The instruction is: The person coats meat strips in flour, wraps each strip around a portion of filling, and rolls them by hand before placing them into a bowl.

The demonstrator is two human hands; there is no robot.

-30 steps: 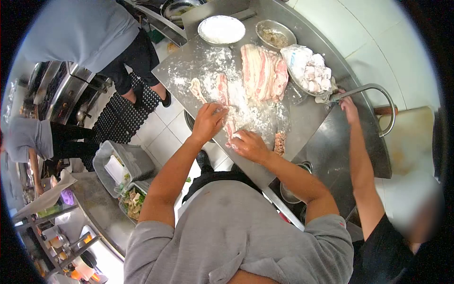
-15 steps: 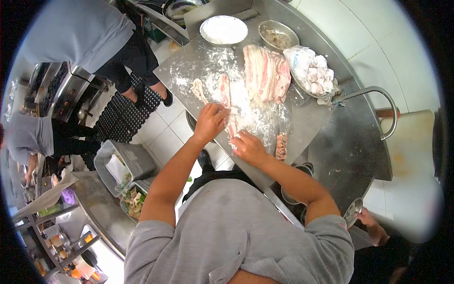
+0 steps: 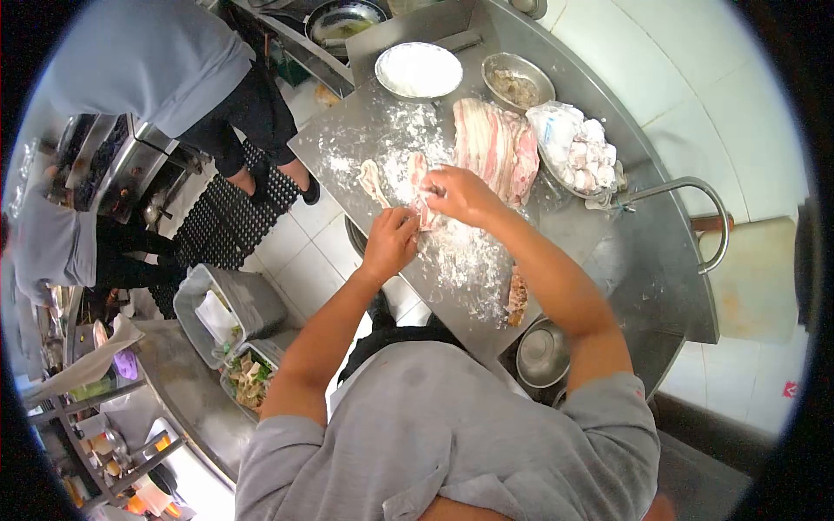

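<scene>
A thin strip of fatty raw meat (image 3: 417, 165) lies on the floured steel worktop. My left hand (image 3: 391, 245) has its fingers closed at the strip's near end. Above it, my right hand (image 3: 463, 196) pinches the strip partway along, its fingertips partly hiding it. Another narrow meat strip (image 3: 372, 182) lies curved to the left. Just beyond my right hand is a stack of pink-and-white meat slices (image 3: 493, 148). White flour (image 3: 465, 260) covers the steel around my hands.
A bowl of white flour (image 3: 419, 69) and a metal bowl (image 3: 519, 80) stand at the back. Wrapped pale chunks (image 3: 591, 158) fill a dish on the right. A brown speckled, elongated object (image 3: 517, 300) lies near the front edge. Two people (image 3: 156, 69) stand to the left.
My right hand has moved up and away from me along the strip. My left hand has shifted slightly toward me. The person at lower right is mostly out of view.
</scene>
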